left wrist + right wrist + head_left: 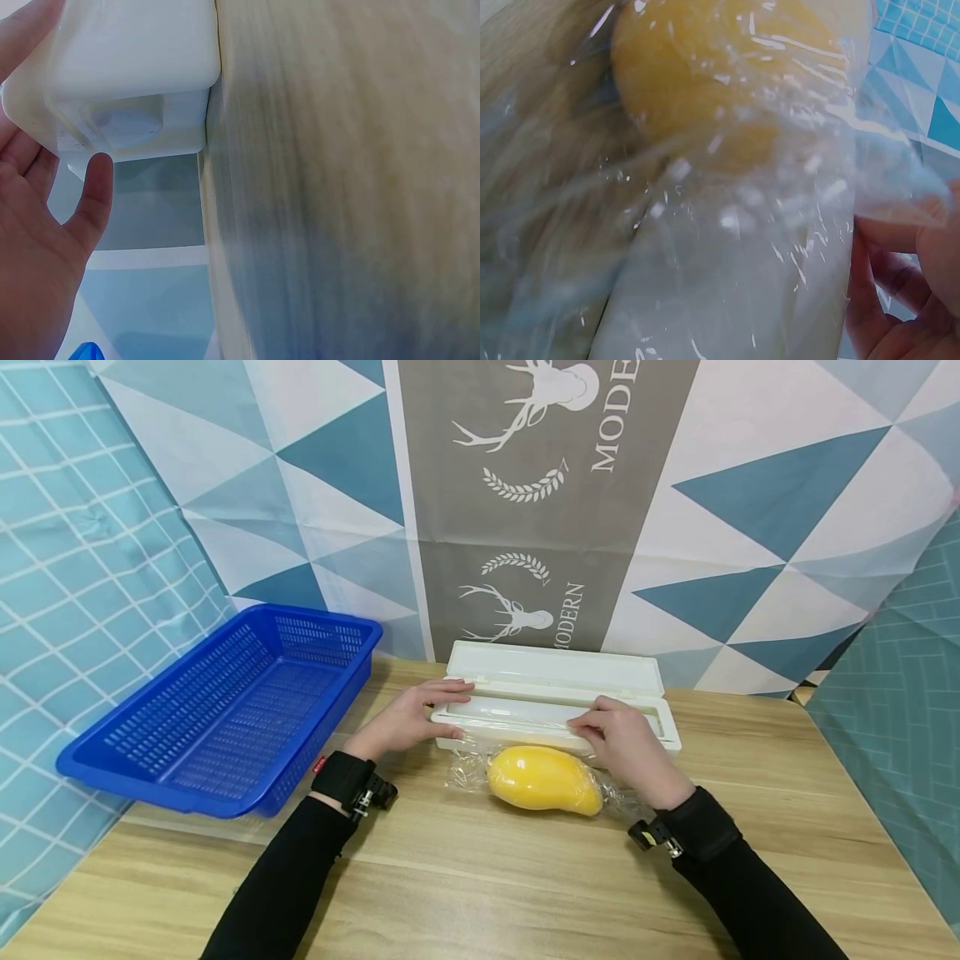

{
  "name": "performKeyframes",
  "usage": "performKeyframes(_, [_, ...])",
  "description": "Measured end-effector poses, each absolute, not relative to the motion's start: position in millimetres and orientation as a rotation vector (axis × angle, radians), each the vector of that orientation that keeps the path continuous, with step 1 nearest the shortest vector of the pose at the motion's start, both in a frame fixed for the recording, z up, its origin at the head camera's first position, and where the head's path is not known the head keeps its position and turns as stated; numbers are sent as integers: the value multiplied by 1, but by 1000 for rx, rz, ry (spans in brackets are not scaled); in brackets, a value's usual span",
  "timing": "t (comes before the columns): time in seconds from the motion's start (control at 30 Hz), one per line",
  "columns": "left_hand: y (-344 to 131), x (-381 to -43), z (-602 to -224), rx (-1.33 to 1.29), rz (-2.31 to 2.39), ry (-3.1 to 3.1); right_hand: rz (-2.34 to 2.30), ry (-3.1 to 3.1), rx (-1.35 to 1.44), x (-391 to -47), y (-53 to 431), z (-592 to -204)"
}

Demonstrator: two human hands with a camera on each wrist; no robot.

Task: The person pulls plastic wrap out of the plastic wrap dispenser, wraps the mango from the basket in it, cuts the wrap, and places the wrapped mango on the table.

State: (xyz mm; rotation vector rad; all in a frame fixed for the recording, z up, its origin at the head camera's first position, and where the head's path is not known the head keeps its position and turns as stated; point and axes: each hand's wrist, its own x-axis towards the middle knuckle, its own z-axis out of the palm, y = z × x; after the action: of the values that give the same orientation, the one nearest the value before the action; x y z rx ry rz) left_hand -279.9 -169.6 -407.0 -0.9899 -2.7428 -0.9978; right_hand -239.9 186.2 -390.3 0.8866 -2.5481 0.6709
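A long white cling film dispenser [517, 737] lies on the table with its lid [555, 667] raised at the back and a pale roll [510, 710] inside. My left hand [408, 718] grips the dispenser's left end, thumb at the front edge and fingers over the back; its little finger sticks out free in the left wrist view. My right hand [622, 739] pinches clear cling film [900, 172] over the dispenser's right part. Right in front of the dispenser lies a yellow mango [543, 779] with crinkled film over it and spread out at both its ends.
A blue plastic basket [292, 743] with slotted walls stands at the left of the wooden table [465, 885]. Patterned cloths [337, 468] hang behind the table and at both sides.
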Motion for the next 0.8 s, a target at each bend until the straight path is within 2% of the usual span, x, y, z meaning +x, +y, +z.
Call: performKeyframes(0.8, [-169, -280, -406, -969, -979, -2770, 638, -2497, 905, -237, 205, -392])
